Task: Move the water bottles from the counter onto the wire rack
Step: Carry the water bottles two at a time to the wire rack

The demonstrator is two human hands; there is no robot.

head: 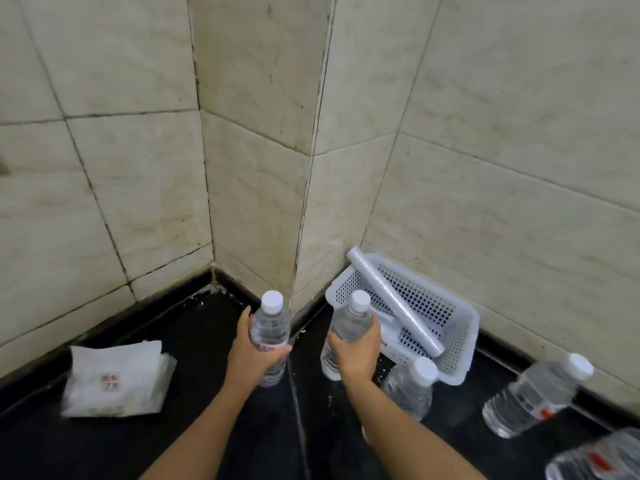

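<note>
My left hand (254, 355) grips a clear water bottle with a white cap (270, 323) around its middle, held upright over the black counter (194, 341). My right hand (356, 351) grips a second clear bottle (348, 323), also upright, just in front of a white basket. Another bottle (410, 386) stands by my right forearm. Two more bottles are at the right: one stands tilted in view (535, 396), one lies at the bottom right corner (599, 459). No wire rack is in view.
A white perforated plastic basket (436, 306) leans in the corner against the tiled wall, with a grey roll (394, 303) in it. A white packet of tissues (117, 379) lies on the counter at the left. Tiled walls (263, 133) close the corner.
</note>
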